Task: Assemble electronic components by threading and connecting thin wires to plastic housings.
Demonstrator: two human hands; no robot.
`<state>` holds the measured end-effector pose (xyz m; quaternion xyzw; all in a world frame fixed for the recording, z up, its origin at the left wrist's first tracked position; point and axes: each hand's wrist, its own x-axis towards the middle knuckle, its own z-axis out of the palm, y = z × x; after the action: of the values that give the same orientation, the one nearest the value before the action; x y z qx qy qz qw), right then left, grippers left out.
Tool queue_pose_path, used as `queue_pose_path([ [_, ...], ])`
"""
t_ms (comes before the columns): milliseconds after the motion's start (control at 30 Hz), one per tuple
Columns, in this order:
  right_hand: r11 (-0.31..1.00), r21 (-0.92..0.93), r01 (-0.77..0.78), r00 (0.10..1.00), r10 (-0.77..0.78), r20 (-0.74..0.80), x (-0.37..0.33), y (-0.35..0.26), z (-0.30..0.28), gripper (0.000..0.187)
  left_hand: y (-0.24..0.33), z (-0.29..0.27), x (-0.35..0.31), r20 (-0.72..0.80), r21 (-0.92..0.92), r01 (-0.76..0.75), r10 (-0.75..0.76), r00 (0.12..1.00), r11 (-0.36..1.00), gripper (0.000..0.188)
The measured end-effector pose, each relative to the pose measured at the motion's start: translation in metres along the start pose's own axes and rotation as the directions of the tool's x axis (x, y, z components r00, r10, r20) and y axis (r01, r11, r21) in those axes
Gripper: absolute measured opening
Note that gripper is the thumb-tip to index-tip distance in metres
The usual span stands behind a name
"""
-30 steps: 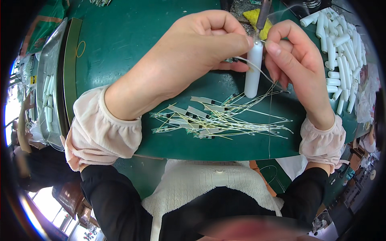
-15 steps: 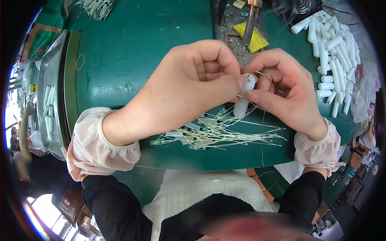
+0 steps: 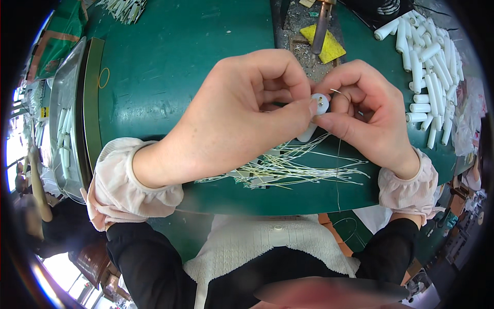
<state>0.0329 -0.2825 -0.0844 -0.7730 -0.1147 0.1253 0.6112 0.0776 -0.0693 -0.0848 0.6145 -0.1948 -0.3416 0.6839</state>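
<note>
My left hand (image 3: 257, 103) pinches a white plastic cylinder (image 3: 305, 135) between thumb and fingers. Its round end cap (image 3: 322, 104), with a small brass-coloured pin in the middle, tilts up toward me. Close against it on the right, my right hand (image 3: 360, 105) is closed, with a thin wire (image 3: 338, 177) running through its fingers. One curved end of that wire shows above the index finger, and a length hangs down below the hand. The right fingertips meet the cylinder's side, and the exact contact is hidden. Under my hands lies a bundle of thin pale leads (image 3: 288, 170) with small flat pieces.
White cylinders (image 3: 432, 77) are heaped at the far right. A soldering iron (image 3: 321, 31) rests by a yellow sponge (image 3: 329, 46) at the back. To the left stands a metal tray (image 3: 72, 113) holding more cylinders, near a rubber band (image 3: 104, 78). More leads (image 3: 123, 9) lie at the far left.
The cylinder has tilted, so its end cap with the pin now faces me more and less of its body shows. Both hands stay in nearly the same place.
</note>
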Motion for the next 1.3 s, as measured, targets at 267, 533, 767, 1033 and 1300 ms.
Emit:
queue_pose_path([
  [267,0.999,-0.014,0.032,0.999,-0.032,-0.015,0.000,0.001,0.002,0.031,-0.001,0.000,0.000,0.020,0.077,-0.091,0.090,0.996,0.993,0.009],
  [533,0.999,0.004,0.036,0.999,-0.036,-0.001,0.001,0.007,-0.001,0.031,0.030,-0.010,-0.006,0.077,0.727,-0.332,0.409,0.909,0.601,0.018],
  [767,0.997,0.038,0.064,0.998,-0.065,0.009,0.005,0.008,0.000,0.031,0.019,-0.002,-0.012,0.333,0.890,-0.445,0.523,0.785,0.101,0.030],
  [1033,0.998,0.060,0.033,0.999,-0.034,0.022,0.004,0.008,-0.004,0.030,0.014,-0.006,-0.002,0.245,0.807,-0.493,0.577,0.779,0.323,0.019],
  [1300,0.999,0.022,0.037,0.998,-0.038,0.046,0.000,0.007,-0.008,0.031,0.019,-0.010,-0.002,-0.036,0.460,-0.130,0.164,0.986,0.878,0.011],
])
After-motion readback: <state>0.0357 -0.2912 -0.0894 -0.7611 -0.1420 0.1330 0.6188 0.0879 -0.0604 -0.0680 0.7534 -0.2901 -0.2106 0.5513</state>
